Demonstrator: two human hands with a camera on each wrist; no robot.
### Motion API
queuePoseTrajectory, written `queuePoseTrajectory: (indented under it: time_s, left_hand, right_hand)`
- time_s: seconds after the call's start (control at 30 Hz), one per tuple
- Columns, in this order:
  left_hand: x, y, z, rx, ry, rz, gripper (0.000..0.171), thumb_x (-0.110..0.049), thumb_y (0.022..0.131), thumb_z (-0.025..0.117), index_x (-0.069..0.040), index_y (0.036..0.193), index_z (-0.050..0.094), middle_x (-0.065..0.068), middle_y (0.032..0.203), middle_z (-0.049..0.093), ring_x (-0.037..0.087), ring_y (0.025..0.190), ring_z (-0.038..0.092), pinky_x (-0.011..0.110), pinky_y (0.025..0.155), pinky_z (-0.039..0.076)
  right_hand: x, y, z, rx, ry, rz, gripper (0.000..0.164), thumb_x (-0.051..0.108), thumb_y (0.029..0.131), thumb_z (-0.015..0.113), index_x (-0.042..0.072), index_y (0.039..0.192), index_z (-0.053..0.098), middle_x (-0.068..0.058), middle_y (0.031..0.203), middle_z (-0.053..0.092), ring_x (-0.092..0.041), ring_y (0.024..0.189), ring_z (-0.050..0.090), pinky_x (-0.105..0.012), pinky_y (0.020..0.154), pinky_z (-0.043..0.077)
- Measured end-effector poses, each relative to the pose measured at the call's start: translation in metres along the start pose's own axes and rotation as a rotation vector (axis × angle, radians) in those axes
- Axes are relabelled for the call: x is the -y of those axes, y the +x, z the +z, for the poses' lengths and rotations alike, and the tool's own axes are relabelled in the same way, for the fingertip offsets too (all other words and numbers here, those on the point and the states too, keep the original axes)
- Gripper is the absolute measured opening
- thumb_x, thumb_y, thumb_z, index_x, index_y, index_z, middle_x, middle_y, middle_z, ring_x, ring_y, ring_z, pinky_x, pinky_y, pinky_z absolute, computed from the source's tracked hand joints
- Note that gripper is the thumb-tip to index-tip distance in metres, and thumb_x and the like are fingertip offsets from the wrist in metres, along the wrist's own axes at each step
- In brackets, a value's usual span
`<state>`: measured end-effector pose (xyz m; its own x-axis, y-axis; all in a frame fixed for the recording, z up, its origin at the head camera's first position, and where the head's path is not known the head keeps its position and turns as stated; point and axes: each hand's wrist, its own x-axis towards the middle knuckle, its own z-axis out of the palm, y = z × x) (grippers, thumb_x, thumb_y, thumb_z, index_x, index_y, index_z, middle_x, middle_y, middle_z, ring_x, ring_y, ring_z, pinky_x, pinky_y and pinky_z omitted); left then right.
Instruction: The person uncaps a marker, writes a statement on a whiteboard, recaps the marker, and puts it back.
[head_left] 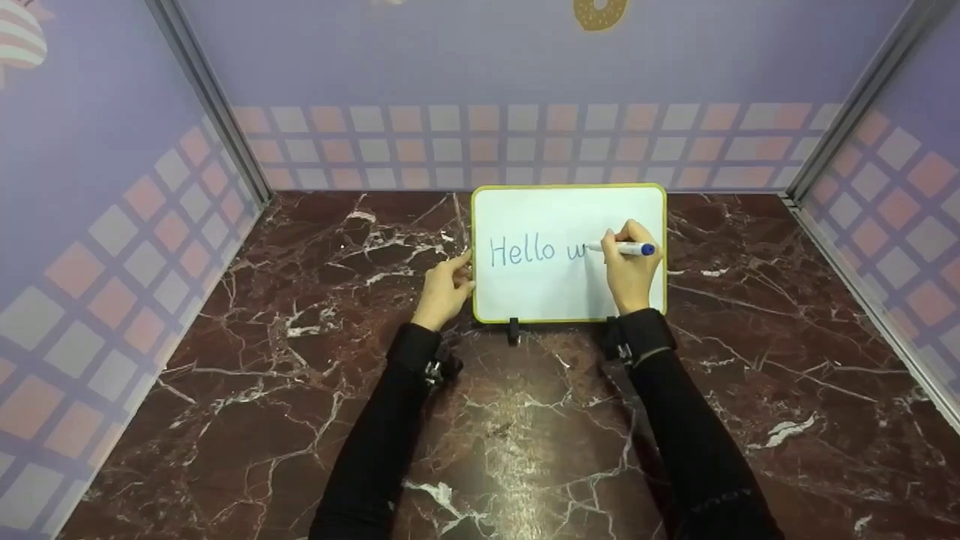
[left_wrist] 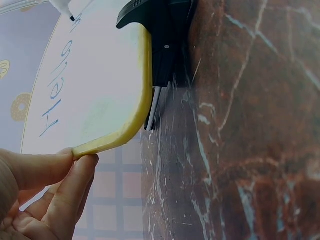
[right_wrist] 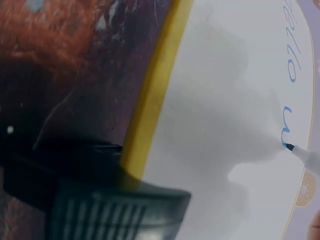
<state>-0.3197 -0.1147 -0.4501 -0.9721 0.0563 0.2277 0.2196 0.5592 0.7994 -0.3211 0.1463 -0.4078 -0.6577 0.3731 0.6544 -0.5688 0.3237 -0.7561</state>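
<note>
A whiteboard (head_left: 540,292) with a yellow rim stands tilted back on a black stand, and blue handwriting on it reads "Hello" followed by the start of another letter. My right hand (head_left: 631,268) grips a white marker (head_left: 626,247) with a blue end. In the right wrist view the marker's dark tip (right_wrist: 290,146) touches the board at the end of the newest stroke. My left hand (head_left: 444,291) pinches the board's left edge between thumb and fingers, seen closely in the left wrist view, where the thumb (left_wrist: 45,167) lies on the front of the rim.
Black stand clips (head_left: 514,331) hold the board's lower edge; the right one is partly behind my wrist. Dark red marbled table (head_left: 337,420) lies around the board. Purple panels with pink and white checks (head_left: 409,146) enclose the back and sides.
</note>
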Motion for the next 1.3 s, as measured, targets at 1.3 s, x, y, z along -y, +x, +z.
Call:
queuePoseTrajectory:
  time_s: [1.3]
  left_hand:
    - [-0.0002,0.0013,0.0003,0.000,0.018,-0.012,0.056,0.005,0.089,0.066,-0.002,0.143,0.051,0.022,0.108,0.072,0.030,0.091,0.070,0.035,0.077,0.058]
  right_hand:
    - [-0.0038,0.0041,-0.0076,-0.136,0.004,0.019,0.030,-0.015,0.081,0.057,-0.010,0.062,0.035,0.002,0.057,0.033,0.001,0.054,0.029,-0.017,0.055,0.023]
